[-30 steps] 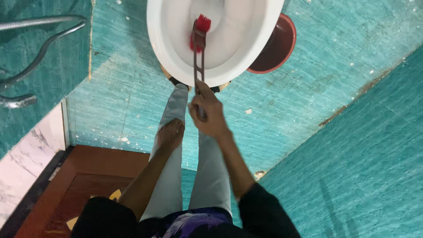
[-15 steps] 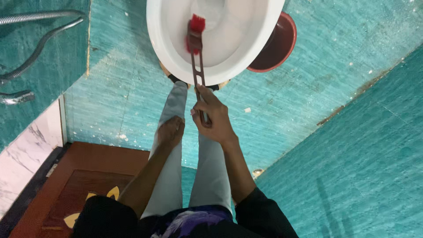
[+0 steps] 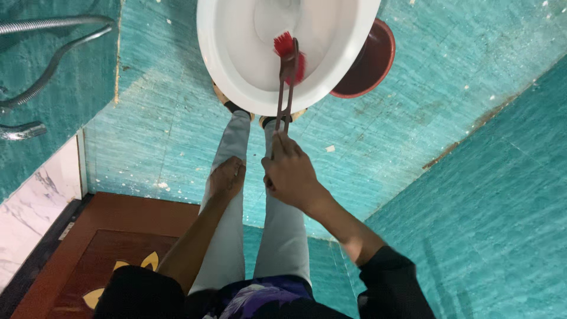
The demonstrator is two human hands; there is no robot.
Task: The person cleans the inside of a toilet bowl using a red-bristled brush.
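1. A person's right hand (image 3: 292, 174), at the centre of the frame, is closed around the near end of a toilet brush (image 3: 286, 82), fingers wrapped over the handle.
2. The left hand (image 3: 227, 177), just left of it, rests palm-down on the person's grey-trousered left leg (image 3: 227, 236) and holds nothing; the two hands are near each other but apart.
3. The brush runs up the frame from the fist to its red bristle head, which lies inside the white toilet bowl (image 3: 224, 65) at upper centre, against the near inner wall.
4. The handle looks thin, dark and rigid, probably light; the long reach suggests the head would swing easily, so a firm hold at the end, as now, seems apt. The bristles appear stiff but springy, and likely wet.
5. A dark red round bin or bucket (image 3: 375, 65) stands right of the bowl, touching or just behind its rim.
6. Metal hoses (image 3: 53, 41) hang at upper left on the teal wall.
7. A brown wooden door (image 3: 106, 236) fills the lower left; teal tiled floor (image 3: 413, 118) surrounds the bowl. Nothing blocks the brush's path.
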